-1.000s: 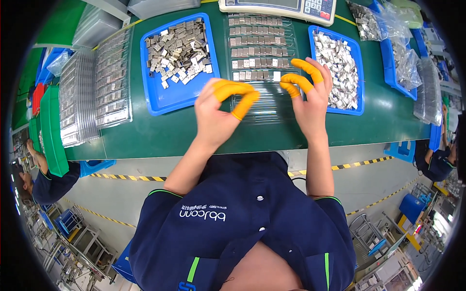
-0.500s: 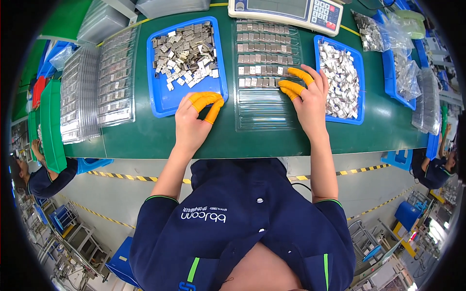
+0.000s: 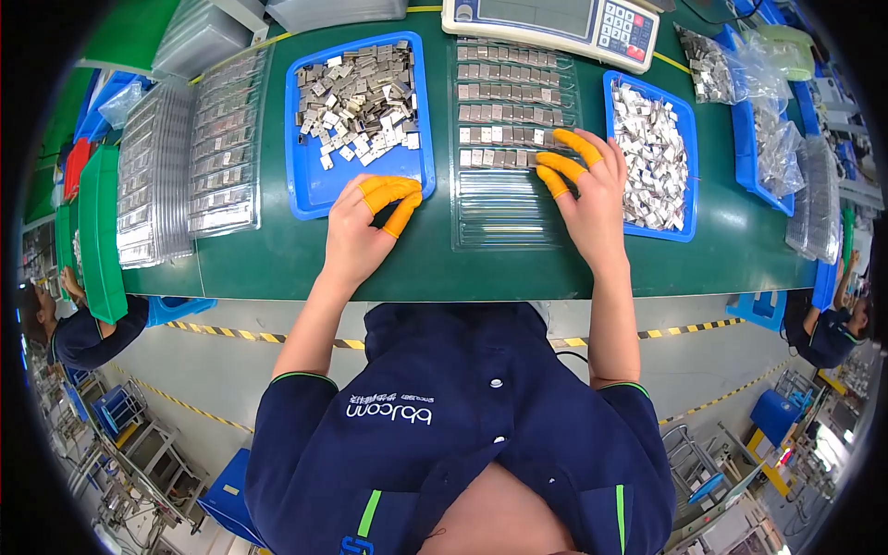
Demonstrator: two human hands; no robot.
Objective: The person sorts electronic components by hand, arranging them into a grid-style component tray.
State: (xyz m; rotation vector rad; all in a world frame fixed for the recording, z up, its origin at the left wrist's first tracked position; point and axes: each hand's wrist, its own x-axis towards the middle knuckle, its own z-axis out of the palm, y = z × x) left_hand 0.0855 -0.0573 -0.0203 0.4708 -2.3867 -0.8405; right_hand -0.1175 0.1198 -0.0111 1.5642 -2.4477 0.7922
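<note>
Yellow finger cots cover the fingertips of both hands. My left hand (image 3: 363, 227) is by the lower right corner of a blue tray (image 3: 319, 196) of loose metal connector shells (image 3: 356, 97); its thumb and fingers are pinched together, and whatever they hold is hidden. Over the right side of a clear plastic blister tray (image 3: 504, 217), my right hand (image 3: 592, 199) has its fingers apart, the tips at the end of the nearest filled row of shells (image 3: 495, 159). Several rows above are filled, while grooves nearer me are bare.
Right of my right hand is a blue tray (image 3: 688, 166) of small white-and-silver parts (image 3: 649, 153). A scale (image 3: 555, 28) stands behind the blister tray. Stacked filled blister trays (image 3: 153, 176) and a green bin (image 3: 100, 231) are at left. Bagged parts (image 3: 772, 139) lie far right. Other people sit at both sides.
The fingers of my right hand have parted slightly and drawn back a little from the row's end. My left hand stays pinched, nearly in place. The whole view has shifted slightly.
</note>
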